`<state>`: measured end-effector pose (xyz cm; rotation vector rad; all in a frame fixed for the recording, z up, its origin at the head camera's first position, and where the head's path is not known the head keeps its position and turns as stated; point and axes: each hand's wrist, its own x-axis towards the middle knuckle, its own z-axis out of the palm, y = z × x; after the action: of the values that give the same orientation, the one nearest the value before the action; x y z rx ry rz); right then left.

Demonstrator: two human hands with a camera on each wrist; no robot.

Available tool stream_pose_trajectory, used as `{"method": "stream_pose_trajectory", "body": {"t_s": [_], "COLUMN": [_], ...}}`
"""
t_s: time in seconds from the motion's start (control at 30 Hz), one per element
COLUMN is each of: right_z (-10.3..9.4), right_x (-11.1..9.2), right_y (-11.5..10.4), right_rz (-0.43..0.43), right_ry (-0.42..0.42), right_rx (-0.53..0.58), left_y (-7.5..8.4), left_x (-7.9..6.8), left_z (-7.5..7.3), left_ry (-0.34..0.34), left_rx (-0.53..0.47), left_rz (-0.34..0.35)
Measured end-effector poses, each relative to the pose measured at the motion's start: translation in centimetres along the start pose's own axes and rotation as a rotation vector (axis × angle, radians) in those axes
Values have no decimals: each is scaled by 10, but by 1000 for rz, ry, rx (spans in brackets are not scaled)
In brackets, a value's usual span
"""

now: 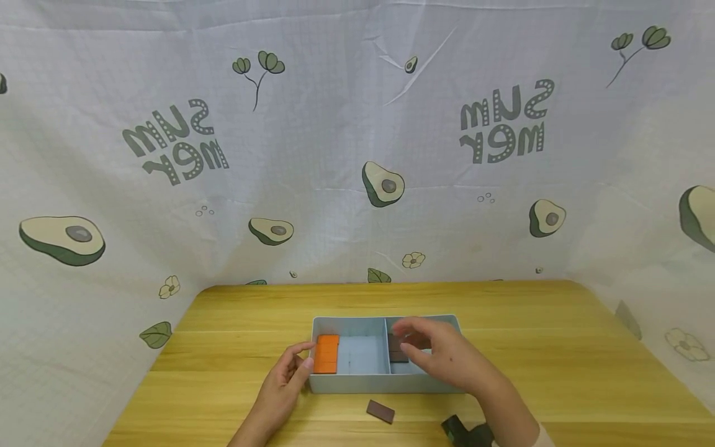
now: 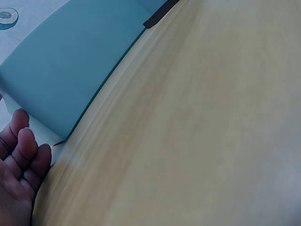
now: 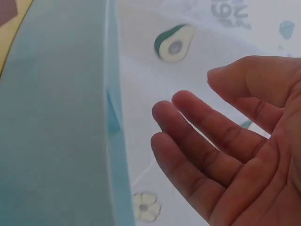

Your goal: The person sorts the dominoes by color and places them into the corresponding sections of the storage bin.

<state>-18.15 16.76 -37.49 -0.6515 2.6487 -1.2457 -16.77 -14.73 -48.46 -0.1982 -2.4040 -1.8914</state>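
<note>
A pale blue two-compartment box (image 1: 357, 383) sits on the table, with a stack or row of orange tiles (image 1: 326, 354) at the left end of its left compartment. In the right compartment lie dark brown tiles (image 1: 398, 355), partly covered by my right hand (image 1: 447, 351). That hand hovers over the compartment, fingers loosely bent and apart from the thumb, with nothing between them in the right wrist view. My left hand (image 1: 283, 385) is at the box's left end, fingertips right at its wall and front corner. One loose brown tile (image 1: 381, 411) lies in front of the box.
A black and dark green object (image 1: 466, 433) lies on the wood-grain table (image 1: 223, 347) near my right forearm, cut off by the frame's edge. A white curtain (image 1: 335, 124) printed with avocados hangs behind the table and along both sides.
</note>
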Motion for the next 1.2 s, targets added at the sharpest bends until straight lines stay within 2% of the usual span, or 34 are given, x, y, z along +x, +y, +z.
{"method": "stream_pose_trajectory", "body": {"t_s": [0.13,0.27,0.37,0.4,0.5,0.63,0.77,1.07,1.2], "right_z": [15,38,53,58,68,72,71,83,85], "right_x": [-8,-18,-28,-31,-38,-43,-38,-25,-23], "right_y": [-11,-8,3,8,23,36,36,25,25], "right_rz": [-63,-83,-7,23,43,59,104,8,-43], "right_ry": [11,-26,-103,-127,-170,-149,-136,-86,-92], "right_rx": [-50,-20,15,6,-76,-93,-58,-290,-304], "left_y": [-1,-2,-3,-3,-3,-2,-2,-4,-4], "left_x": [0,0,0,0,0,1,1,2,2], "left_z": [-1,-1,0,0,0,0,-2,-1,-1], "left_ry": [0,-1,-5,-7,-13,-15,-11,-7,1], "left_rx": [15,39,45,46,39,28,12,0,0], "left_rz": [-2,-17,-22,-20,-13,-1,6,16,16]}}
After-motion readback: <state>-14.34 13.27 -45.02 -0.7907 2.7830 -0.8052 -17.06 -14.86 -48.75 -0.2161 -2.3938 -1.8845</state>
